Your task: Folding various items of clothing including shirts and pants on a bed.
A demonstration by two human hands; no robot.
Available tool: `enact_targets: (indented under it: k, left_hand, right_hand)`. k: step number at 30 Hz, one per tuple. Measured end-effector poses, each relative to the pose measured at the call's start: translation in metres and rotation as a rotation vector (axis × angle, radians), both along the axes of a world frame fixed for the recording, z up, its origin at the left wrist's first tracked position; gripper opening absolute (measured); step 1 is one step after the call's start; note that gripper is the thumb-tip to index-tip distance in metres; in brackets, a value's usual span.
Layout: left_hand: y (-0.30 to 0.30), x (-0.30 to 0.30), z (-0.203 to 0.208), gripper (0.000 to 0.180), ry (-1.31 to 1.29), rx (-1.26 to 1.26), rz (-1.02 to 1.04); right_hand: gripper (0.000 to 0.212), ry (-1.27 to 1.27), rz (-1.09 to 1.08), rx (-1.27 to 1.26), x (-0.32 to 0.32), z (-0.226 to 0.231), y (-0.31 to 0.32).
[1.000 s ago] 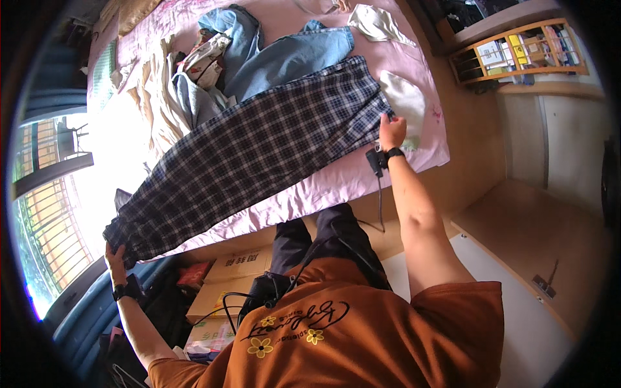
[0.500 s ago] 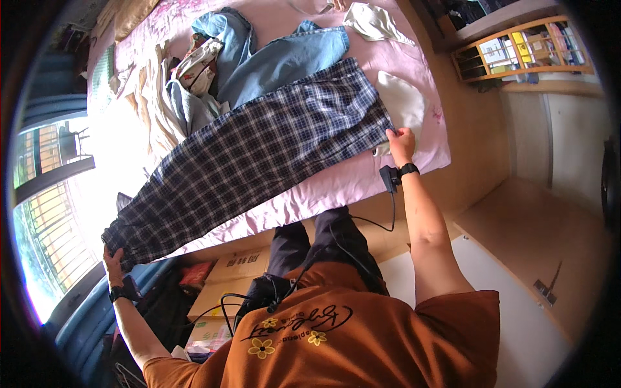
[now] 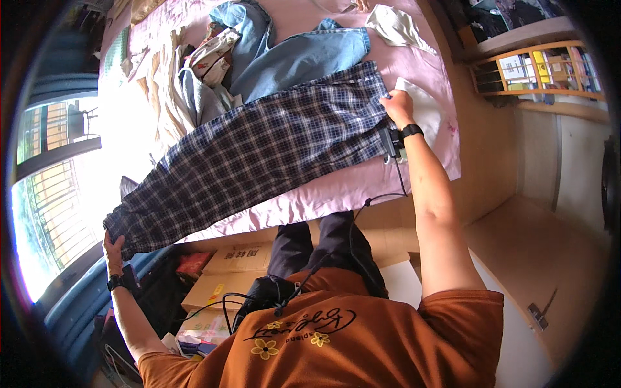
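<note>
Dark blue plaid trousers (image 3: pixel 259 145), laid lengthwise in a long flat shape, stretch across the near part of the bed between my hands. At the gathered waist end on the left, my left hand (image 3: pixel 114 253) is closed on the fabric, just off the bed's edge. My right hand (image 3: pixel 398 107) pinches the leg-end edge on the right, its fingertips partly hidden. Under and beside that hand lies a white cloth item (image 3: pixel 424 107), partly covered by my wrist. Light blue jeans (image 3: pixel 304 61) lie just beyond the plaid trousers.
Cream clothing (image 3: pixel 169 87) and a floral garment (image 3: pixel 217 55) are heaped at the left of the pink-sheeted bed (image 3: pixel 272 207). Another white garment (image 3: pixel 398 26) lies far right. Cardboard boxes (image 3: pixel 226 284) stand below the bed's near edge. A cable (image 3: pixel 352 226) hangs from my right wrist.
My right hand has moved away from me along the trousers' leg-end edge, from the near corner toward the middle. My left hand keeps its hold at the waist.
</note>
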State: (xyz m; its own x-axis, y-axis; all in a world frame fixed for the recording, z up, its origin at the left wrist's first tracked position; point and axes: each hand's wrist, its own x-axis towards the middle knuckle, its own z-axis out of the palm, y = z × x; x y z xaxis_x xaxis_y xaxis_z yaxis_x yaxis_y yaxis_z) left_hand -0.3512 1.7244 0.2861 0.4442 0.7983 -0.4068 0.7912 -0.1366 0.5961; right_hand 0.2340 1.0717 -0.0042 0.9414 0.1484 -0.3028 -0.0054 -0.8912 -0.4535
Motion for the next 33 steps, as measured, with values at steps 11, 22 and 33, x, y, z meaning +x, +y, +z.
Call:
enact_targets:
  k: [11,22,33]
  left_hand:
    - [-0.001,-0.021,-0.013,0.052,-0.049,-0.025,-0.043]
    - [0.011,-0.014,-0.016,0.053,-0.015,-0.064,-0.048]
    - [0.006,0.001,-0.004,0.049,0.002,-0.017,-0.091]
  right_hand:
    - [0.021,0.152,-0.107,0.914,0.005,0.021,-0.009]
    - [0.04,0.431,0.098,0.017,-0.037,0.007,-0.06]
    - [0.024,-0.144,0.537,-0.047,0.034,-0.033,0.055]
